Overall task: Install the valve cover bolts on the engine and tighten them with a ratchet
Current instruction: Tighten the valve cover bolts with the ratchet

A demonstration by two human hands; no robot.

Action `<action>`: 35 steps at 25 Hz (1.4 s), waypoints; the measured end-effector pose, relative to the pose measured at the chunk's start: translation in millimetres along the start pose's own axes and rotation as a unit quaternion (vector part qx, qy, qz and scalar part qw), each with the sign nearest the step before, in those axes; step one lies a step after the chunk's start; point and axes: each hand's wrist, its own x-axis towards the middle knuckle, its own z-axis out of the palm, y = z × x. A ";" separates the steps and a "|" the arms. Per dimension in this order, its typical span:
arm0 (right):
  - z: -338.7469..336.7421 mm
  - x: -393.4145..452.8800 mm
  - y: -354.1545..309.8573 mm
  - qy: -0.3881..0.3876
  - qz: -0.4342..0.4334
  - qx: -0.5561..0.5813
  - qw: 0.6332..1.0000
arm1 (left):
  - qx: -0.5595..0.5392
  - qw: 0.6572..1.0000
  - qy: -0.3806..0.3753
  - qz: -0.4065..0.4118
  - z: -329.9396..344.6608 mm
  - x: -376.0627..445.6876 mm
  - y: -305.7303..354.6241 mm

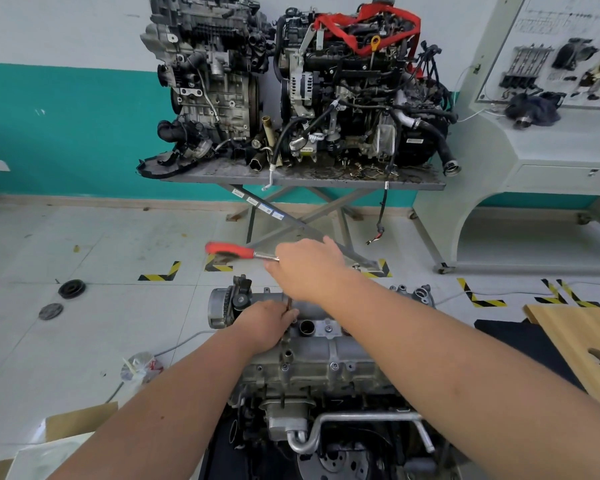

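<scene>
Forearms reach over the engine (312,368); left hand (267,323) curled at the valve cover's (326,310) far-left end, fingers pinching a thin upright shaft, apparently the ratchet's extension on a bolt; right hand (309,268) wrapped round the ratchet (236,251) at its steel shank, red grip jutting left, free; tool looks rigid, steel likely slick, so better held by the red grip; seated bolts (334,366) along the cover's near edge.

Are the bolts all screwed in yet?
Not yet. A few bolts already sit in the cover. The right hand grips the ratchet; the left hand steadies its extension on one. Whether the seated ones are tight can't be told.
</scene>
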 end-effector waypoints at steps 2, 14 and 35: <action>-4.3 0.3 3.1 -0.048 0.077 0.232 0.969 | 0.009 1.000 0.007 0.003 -0.1 -1.5 0.4; 65.4 -22.2 -4.1 0.146 -0.007 0.649 0.747 | -0.052 0.999 0.000 -0.011 -5.4 -0.7 -4.1; 42.3 -1.3 -6.6 0.019 0.176 0.882 0.438 | 0.013 1.000 0.002 0.011 2.3 0.9 -5.6</action>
